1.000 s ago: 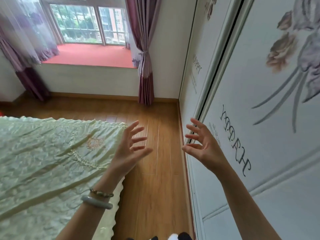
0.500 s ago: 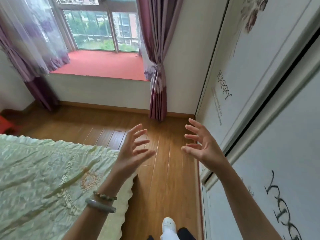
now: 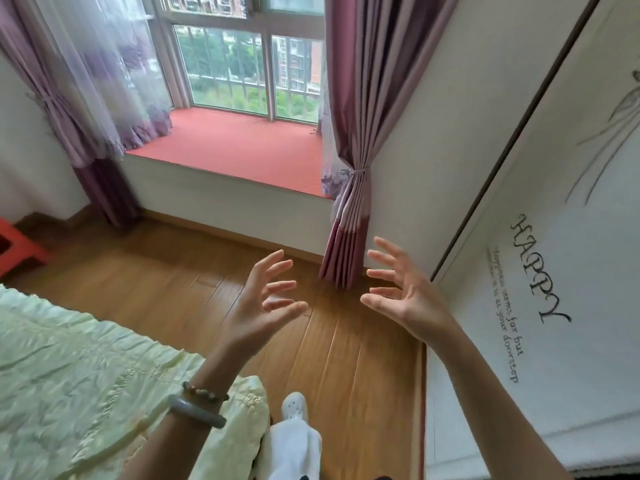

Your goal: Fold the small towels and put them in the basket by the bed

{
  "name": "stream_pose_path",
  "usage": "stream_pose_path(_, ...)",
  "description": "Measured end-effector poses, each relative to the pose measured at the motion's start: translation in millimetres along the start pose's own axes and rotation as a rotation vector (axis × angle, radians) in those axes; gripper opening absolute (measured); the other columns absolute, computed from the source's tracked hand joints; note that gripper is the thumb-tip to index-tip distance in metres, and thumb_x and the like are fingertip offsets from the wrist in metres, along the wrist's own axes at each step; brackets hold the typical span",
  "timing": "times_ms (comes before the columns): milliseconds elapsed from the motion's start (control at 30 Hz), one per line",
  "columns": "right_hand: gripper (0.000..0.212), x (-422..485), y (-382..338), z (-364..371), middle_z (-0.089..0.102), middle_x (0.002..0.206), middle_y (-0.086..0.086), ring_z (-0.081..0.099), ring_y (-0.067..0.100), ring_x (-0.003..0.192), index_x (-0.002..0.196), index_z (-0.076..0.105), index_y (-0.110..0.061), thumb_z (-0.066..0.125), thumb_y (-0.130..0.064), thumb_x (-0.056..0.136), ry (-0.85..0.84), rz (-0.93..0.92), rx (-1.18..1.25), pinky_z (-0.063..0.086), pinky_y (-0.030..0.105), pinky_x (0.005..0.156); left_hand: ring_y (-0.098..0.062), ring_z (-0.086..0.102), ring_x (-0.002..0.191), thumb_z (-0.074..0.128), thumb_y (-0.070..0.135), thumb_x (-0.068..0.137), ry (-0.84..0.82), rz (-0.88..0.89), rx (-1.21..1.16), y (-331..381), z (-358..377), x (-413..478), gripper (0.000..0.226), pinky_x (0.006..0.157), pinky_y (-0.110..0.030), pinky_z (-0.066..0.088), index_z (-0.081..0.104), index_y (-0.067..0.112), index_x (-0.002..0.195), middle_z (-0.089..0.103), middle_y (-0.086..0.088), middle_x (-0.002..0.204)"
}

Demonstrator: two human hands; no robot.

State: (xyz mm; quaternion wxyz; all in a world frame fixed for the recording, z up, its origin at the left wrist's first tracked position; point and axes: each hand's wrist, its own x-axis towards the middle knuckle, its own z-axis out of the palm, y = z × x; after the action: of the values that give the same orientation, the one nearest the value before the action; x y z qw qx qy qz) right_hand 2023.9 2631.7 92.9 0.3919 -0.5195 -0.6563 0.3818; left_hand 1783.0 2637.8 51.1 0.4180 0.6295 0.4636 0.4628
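Holding both hands up empty, the left hand [image 3: 266,299] and right hand [image 3: 398,296] are spreading their fingers over the wooden floor [image 3: 346,358] beside the bed [image 3: 86,375]. No towels or basket are showing anywhere in view. The search is risking overshoot toward the wardrobe door [image 3: 554,271], away from the bed.

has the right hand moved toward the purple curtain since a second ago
Yes. The right hand, empty with fingers spread, was in front of the wardrobe door before; now it is just right of the purple curtain foot.
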Motion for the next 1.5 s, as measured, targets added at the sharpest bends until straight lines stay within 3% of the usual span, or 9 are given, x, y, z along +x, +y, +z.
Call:
stream_pose_path(300, 0.082, 234.5, 17.2, 5.8, 0.046, 0.137, -0.005, 0.054, 0.011, 0.116, 0.128, 0.032, -0.048, 0.076, -0.007, 0.074, -0.038, -0.047, 0.075, 0.054, 0.030, 0.090, -0.007, 0.059, 0.111, 0.079, 0.030, 0.070, 0.045, -0.005, -0.006, -42.0, -57.0, 211.6, 0.080, 0.084, -0.024, 0.054, 0.035, 0.032, 0.137, 0.048, 0.010, 0.135)
stream_pose_path(467, 0.081, 337.9, 24.9, 16.5, 0.047, 0.135, -0.008, 0.056, 0.007, 0.113, 0.127, 0.032, -0.050, 0.077, -0.009, 0.073, -0.080, -0.078, 0.081, 0.054, 0.022, 0.085, -0.005, 0.058, 0.111, 0.076, 0.026, 0.071, 0.066, -0.020, -0.012, -58.7, -82.0, 297.3, 0.080, 0.083, -0.020, 0.053, 0.033, 0.033, 0.137, 0.047, 0.011, 0.134)
stream_pose_path(600, 0.081, 424.1, 31.9, 33.6, 0.046, 0.138, -0.002, 0.055, 0.010, 0.115, 0.132, 0.033, -0.044, 0.076, -0.008, 0.074, -0.153, -0.087, 0.096, 0.054, 0.030, 0.088, -0.005, 0.058, 0.111, 0.077, 0.027, 0.071, 0.145, -0.042, 0.004, -78.1, -114.6, 358.9, 0.080, 0.084, -0.020, 0.053, 0.030, 0.034, 0.136, 0.047, 0.011, 0.134)
stream_pose_path(833, 0.080, 590.0, 40.3, 81.8, 0.049, 0.133, -0.008, 0.056, 0.009, 0.115, 0.134, 0.034, -0.041, 0.074, -0.004, 0.075, -0.338, -0.144, 0.138, 0.054, 0.030, 0.089, -0.007, 0.058, 0.111, 0.078, 0.031, 0.069, 0.340, -0.082, 0.022, -129.3, -178.7, 468.1, 0.079, 0.084, -0.022, 0.054, 0.034, 0.045, 0.132, 0.050, 0.015, 0.132)
stream_pose_path(967, 0.080, 687.1, 37.7, 116.3, 0.048, 0.131, -0.014, 0.056, 0.007, 0.114, 0.133, 0.033, -0.043, 0.074, -0.005, 0.076, -0.480, -0.187, 0.153, 0.054, 0.026, 0.088, -0.008, 0.059, 0.111, 0.080, 0.033, 0.065, 0.480, -0.152, 0.018, -156.0, -215.0, 522.1, 0.084, 0.082, -0.025, 0.054, 0.034, 0.046, 0.134, 0.052, 0.017, 0.131)
stream_pose_path(1167, 0.080, 805.8, 26.6, 184.4, 0.048, 0.133, -0.014, 0.056, 0.003, 0.113, 0.132, 0.033, -0.048, 0.075, -0.010, 0.076, -0.699, -0.219, 0.171, 0.053, 0.022, 0.086, -0.006, 0.059, 0.107, 0.078, 0.017, 0.066, 0.713, -0.232, 0.007, -178.9, -271.9, 570.5, 0.088, 0.082, -0.025, 0.053, 0.030, 0.036, 0.137, 0.050, 0.011, 0.132)
stream_pose_path(1333, 0.080, 867.3, 6.6, 268.9, 0.048, 0.132, -0.016, 0.056, -0.001, 0.110, 0.132, 0.035, -0.046, 0.075, -0.007, 0.075, -0.889, -0.235, 0.205, 0.053, 0.022, 0.086, -0.004, 0.059, 0.105, 0.075, -0.004, 0.073, 0.885, -0.295, 0.026, -199.0, -330.3, 578.3, 0.087, 0.087, -0.026, 0.052, 0.029, 0.032, 0.138, 0.050, 0.008, 0.133)
stream_pose_path(1500, 0.082, 915.9, -20.9, 366.6, 0.047, 0.129, -0.020, 0.056, -0.002, 0.109, 0.133, 0.034, -0.043, 0.075, -0.003, 0.074, -1.022, -0.275, 0.206, 0.053, 0.029, 0.089, -0.009, 0.060, 0.106, 0.075, -0.006, 0.072, 1.039, -0.297, 0.076, -230.1, -409.3, 583.4, 0.087, 0.084, -0.024, 0.052, 0.031, 0.027, 0.139, 0.051, 0.007, 0.132)
